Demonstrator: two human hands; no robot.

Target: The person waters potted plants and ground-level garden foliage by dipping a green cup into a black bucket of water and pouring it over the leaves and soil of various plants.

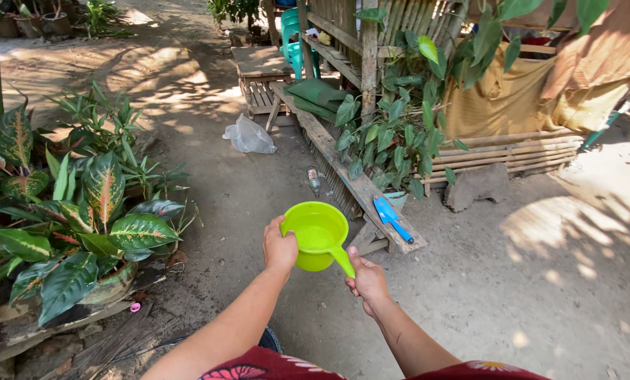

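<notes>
A bright green plastic water dipper (317, 234) is held out in front of me over the dirt ground, with some water in its bowl. My left hand (280, 246) grips the bowl's left rim. My right hand (367, 281) closes around the dipper's handle, which points down toward me.
Potted plants with green and red leaves (83, 218) stand at my left. A long wooden plank bench (343, 169) runs ahead with a blue trowel (391, 218) on it, a leafy potted plant (392, 134) beside it, a small bottle (313, 180), a clear plastic bag (248, 135) and a stone (477, 184).
</notes>
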